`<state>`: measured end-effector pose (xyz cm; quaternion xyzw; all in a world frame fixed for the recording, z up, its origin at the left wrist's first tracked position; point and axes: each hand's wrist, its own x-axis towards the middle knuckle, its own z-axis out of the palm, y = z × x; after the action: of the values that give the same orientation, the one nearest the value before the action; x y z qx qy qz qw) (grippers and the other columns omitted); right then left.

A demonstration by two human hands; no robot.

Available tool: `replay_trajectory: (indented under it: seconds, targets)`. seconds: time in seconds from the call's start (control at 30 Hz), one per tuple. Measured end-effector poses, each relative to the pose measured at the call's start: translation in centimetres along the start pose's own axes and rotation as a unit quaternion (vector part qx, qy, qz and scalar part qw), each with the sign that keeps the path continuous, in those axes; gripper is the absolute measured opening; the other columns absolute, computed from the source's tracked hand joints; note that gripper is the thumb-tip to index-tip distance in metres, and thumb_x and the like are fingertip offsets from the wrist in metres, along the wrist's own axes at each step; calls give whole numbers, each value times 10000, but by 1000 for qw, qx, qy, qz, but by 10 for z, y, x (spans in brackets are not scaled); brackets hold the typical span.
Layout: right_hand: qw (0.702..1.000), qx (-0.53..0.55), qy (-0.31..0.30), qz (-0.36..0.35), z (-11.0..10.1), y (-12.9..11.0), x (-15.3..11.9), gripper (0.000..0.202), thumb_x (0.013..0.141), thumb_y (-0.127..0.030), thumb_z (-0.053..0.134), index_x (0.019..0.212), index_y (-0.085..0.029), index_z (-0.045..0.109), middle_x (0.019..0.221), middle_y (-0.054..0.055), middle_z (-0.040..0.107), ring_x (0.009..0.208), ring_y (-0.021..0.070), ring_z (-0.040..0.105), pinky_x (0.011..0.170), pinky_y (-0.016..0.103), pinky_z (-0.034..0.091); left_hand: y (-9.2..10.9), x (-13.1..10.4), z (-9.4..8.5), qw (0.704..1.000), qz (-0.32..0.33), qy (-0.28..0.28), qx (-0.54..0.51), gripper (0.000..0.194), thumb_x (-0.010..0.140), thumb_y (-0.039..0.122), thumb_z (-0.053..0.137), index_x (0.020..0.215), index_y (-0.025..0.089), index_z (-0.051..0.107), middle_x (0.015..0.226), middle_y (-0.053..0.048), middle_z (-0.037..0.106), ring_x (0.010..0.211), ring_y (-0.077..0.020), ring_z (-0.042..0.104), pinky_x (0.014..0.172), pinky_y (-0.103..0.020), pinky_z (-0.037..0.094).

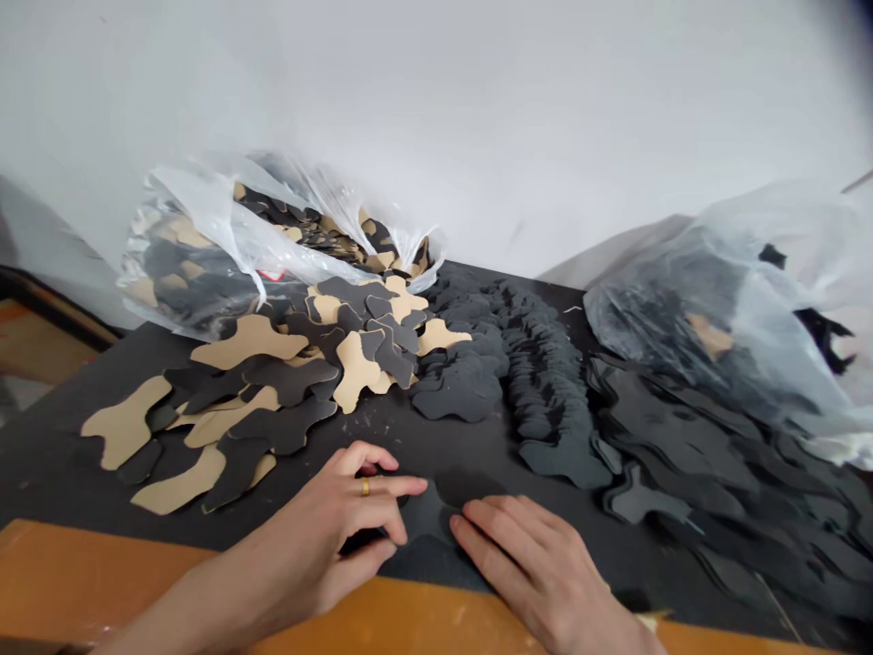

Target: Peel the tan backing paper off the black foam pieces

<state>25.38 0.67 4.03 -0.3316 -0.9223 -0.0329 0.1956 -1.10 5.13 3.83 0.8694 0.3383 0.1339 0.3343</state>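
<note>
A dark, curved flat piece [429, 518] lies on the black table near its front edge. My left hand [361, 518], with a ring on one finger, touches its left side; the fingers are bent and apart. From the right, my right hand [525, 555] rests flat with its fingertips on the piece's right side. Beyond my hands stand overlapping rows of black pieces [456, 391], and another such row [559, 455] beside them. Tan and black pieces [245, 341] are heaped loosely at the left.
An open clear plastic bag [205, 273] full of tan and black pieces sits at the back left. Another plastic bag [682, 291] stands at the back right, with dark grey sheets [668, 437] spread before it. An orange-brown strip [102, 582] runs along the table's front edge.
</note>
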Motion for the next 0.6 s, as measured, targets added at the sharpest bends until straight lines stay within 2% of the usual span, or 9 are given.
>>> replay_trajectory:
  seconds: [0.13, 0.37, 0.53, 0.6]
  targets:
    - [1000, -12, 1, -4, -2, 1, 1, 485, 1067, -176, 201, 1124, -109, 678, 1023, 88, 744, 879, 206, 670, 754, 335, 538, 4, 1, -2, 1000, -16, -8, 3, 177, 882, 88, 580, 857, 253, 641, 1340, 26, 642, 1293, -230, 408, 1025, -362, 427]
    - [1000, -15, 8, -9, -6, -1, 6, 575, 1082, -310, 145, 1106, -109, 683, 1033, 57, 758, 906, 199, 674, 795, 318, 515, 2, -3, 2, 1000, -26, -7, -9, 205, 907, 96, 526, 878, 266, 638, 1376, 13, 598, 1332, -212, 401, 1051, -359, 425]
    - [1000, -15, 5, 2, -4, -2, 7, 550, 1075, -227, 152, 1092, -120, 690, 1034, 38, 758, 906, 200, 671, 795, 317, 503, -2, -3, 4, 1000, -27, -13, 3, 210, 905, 96, 517, 885, 273, 628, 1385, 29, 583, 1354, -208, 372, 1064, -365, 416]
    - [1000, -15, 6, 2, -4, -3, 8, 570, 1074, -249, 142, 1083, -114, 695, 1025, 49, 756, 896, 211, 669, 776, 327, 511, -2, -3, 3, 1000, -25, -11, 5, 201, 905, 100, 517, 886, 270, 624, 1382, 28, 586, 1354, -211, 366, 1061, -366, 416]
